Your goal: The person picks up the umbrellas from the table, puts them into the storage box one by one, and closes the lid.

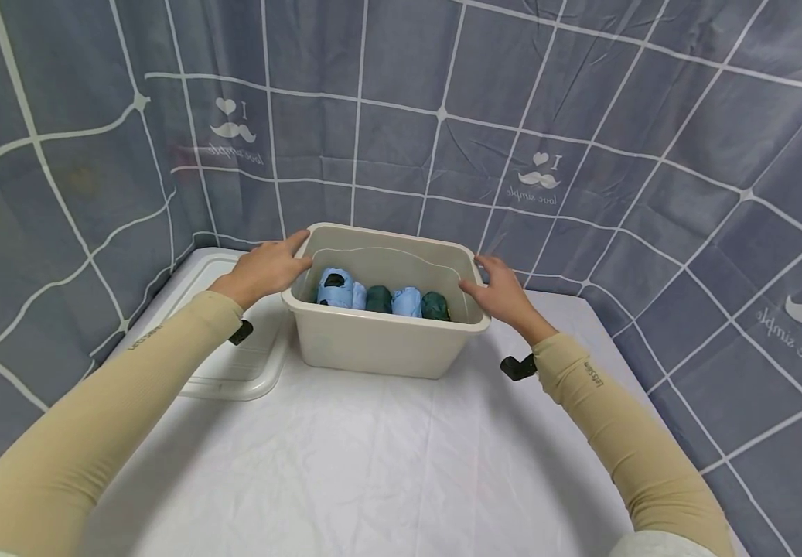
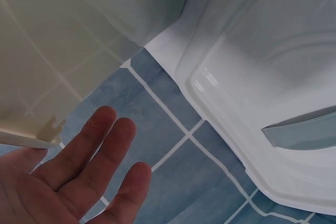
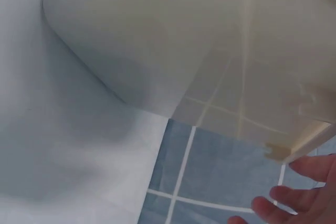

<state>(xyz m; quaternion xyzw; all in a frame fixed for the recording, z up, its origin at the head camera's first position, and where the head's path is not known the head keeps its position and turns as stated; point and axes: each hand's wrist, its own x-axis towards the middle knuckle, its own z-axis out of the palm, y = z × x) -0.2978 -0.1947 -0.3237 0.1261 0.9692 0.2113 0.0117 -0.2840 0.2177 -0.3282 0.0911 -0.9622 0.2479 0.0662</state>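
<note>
A cream plastic storage bin [image 1: 373,344] stands on the white-covered table, its top open toward me. At its left end my left hand [image 1: 268,268] holds the rim, thumb over the inner side. My right hand [image 1: 505,292] grips the opposite end of the rim in the same way. Inside the bin sits a row of rolled bundles, light blue [image 1: 407,302] and dark green [image 1: 435,306]. Both wrist views show the fingers [image 2: 105,156] outside the bin, under its rim.
A white lid [image 1: 250,387] lies on the table to the left of the bin, partly behind my left forearm. Grey-blue curtains [image 1: 401,139] with white grid lines hang behind the table and along both sides. The white tablecloth [image 1: 345,472] stretches in front of the bin.
</note>
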